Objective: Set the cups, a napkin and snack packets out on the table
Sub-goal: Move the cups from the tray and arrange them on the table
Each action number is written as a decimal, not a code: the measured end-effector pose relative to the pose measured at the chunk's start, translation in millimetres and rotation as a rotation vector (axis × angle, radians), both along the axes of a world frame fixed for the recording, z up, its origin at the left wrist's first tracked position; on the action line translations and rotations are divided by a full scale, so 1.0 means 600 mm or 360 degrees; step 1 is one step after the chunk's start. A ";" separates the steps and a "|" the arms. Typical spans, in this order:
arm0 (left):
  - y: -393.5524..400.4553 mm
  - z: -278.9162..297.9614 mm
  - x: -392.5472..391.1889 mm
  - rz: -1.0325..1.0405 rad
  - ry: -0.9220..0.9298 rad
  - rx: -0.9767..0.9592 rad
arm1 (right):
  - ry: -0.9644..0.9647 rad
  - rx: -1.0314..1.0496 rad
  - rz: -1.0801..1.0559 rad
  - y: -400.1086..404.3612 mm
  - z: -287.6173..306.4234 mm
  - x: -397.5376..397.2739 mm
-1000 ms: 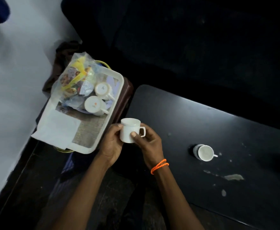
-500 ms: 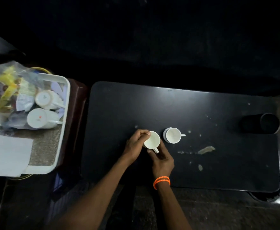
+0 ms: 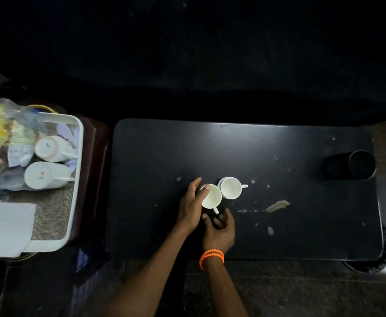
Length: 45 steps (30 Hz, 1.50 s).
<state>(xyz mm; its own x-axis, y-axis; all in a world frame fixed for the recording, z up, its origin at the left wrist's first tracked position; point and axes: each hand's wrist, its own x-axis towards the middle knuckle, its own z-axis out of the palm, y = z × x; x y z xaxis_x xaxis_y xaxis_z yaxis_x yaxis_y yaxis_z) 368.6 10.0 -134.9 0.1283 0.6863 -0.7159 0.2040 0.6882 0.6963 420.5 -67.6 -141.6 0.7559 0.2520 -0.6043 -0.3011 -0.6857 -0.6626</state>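
The right hand (image 3: 219,227) is loosening off the cup (image 3: 211,196) handle, fingers spread (half a second ago pinching it); the left hand (image 3: 191,205) is still cupping it beside the second cup (image 3: 230,187).

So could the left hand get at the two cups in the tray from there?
Probably yes. The left hand is nearest the tray, the two cups lie uncovered on their sides, and nothing stands between. It would first have to let go of its cup.

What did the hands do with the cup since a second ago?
The held cup went from beside the tray down onto the table, next to the other cup. The right hand let go; the left hand still holds it. The tray's cups stayed put.
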 end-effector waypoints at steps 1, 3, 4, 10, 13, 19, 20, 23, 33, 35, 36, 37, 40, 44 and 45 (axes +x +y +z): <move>0.003 0.002 -0.006 0.0087 0.0011 0.0004 | 0.0030 -0.0092 -0.0032 0.001 0.000 -0.013; 0.013 0.010 -0.031 0.0284 0.0030 0.0035 | 0.0127 -0.0205 -0.0035 0.012 0.007 -0.045; 0.020 0.015 -0.050 0.0382 0.0028 0.0066 | 0.0182 -0.0205 0.0028 0.020 0.011 -0.063; 0.074 0.076 -0.217 0.1093 0.0339 0.0350 | 0.0302 0.0152 0.0934 0.118 0.057 -0.193; 0.098 0.101 -0.310 0.1457 0.0792 0.0517 | 0.0231 0.0392 0.1414 0.182 0.086 -0.262; 0.130 0.108 -0.469 0.1697 0.1085 0.0247 | 0.0084 0.0648 0.2220 0.272 0.111 -0.394; 0.135 0.104 -0.487 0.1665 0.0977 0.0165 | 0.0103 0.0594 0.2329 0.281 0.109 -0.410; 0.147 0.104 -0.516 0.1801 0.0427 -0.0078 | 0.0112 0.0474 0.2505 0.295 0.101 -0.435; 0.102 0.123 -0.468 0.1883 -0.0436 0.0115 | 0.0651 0.0706 0.1681 0.287 0.117 -0.333; 0.098 0.115 -0.435 0.1639 -0.0624 0.0119 | 0.0798 0.0670 0.1653 0.298 0.119 -0.279; 0.098 0.110 -0.418 0.1519 -0.0672 0.0090 | 0.0899 0.0614 0.1668 0.304 0.120 -0.248; 0.098 0.102 -0.400 0.1406 -0.0697 0.0049 | 0.0984 0.0544 0.1721 0.312 0.120 -0.213; 0.100 0.073 -0.339 0.1070 -0.0517 0.0005 | 0.0948 0.0351 0.2035 0.327 0.115 -0.105; 0.096 0.039 -0.245 0.0692 -0.0161 0.0124 | 0.0606 0.0196 0.2272 0.328 0.100 -0.005; 0.094 0.032 -0.218 0.0612 -0.0063 0.0147 | 0.0520 0.0181 0.2264 0.325 0.095 0.011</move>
